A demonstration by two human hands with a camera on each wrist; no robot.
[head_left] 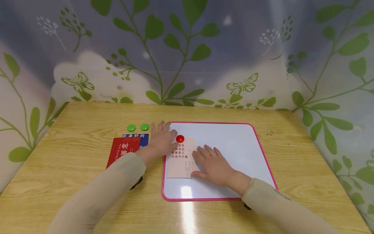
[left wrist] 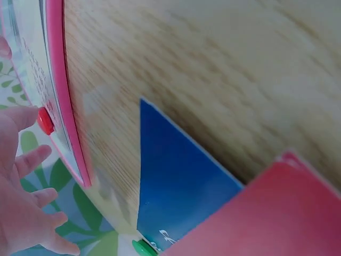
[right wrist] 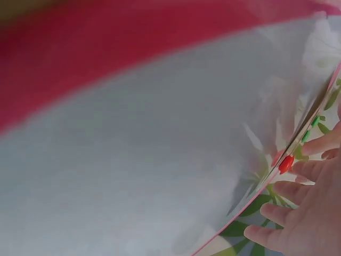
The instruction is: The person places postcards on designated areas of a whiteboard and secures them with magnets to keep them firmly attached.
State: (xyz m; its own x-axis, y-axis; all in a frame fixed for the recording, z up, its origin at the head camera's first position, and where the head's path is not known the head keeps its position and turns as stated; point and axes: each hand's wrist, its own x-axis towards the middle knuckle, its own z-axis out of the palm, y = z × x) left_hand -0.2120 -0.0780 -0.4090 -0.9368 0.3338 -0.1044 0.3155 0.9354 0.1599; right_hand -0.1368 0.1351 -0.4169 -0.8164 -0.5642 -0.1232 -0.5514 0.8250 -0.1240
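A pale pink card (head_left: 176, 169) with printed writing lies on the left part of a white board (head_left: 233, 143) with a pink rim. A round red magnet (head_left: 180, 138) sits at the card's top edge. My left hand (head_left: 161, 140) is over the board's upper left edge, fingers spread, and its thumb (left wrist: 24, 116) reaches the magnet's side. My right hand (head_left: 214, 165) lies palm down with fingers extended, thumb and fingertips at the card's right edge. In the right wrist view, the right hand's fingers (right wrist: 290, 192) are straight and hold nothing.
Left of the board, a red card (head_left: 124, 148) overlaps a blue card (head_left: 144, 139) on the wooden table (head_left: 73, 188). Two green magnets, one left (head_left: 131, 127) and one right (head_left: 144, 127), lie behind them. A leaf-patterned curtain (head_left: 187, 65) hangs along the table's back edge.
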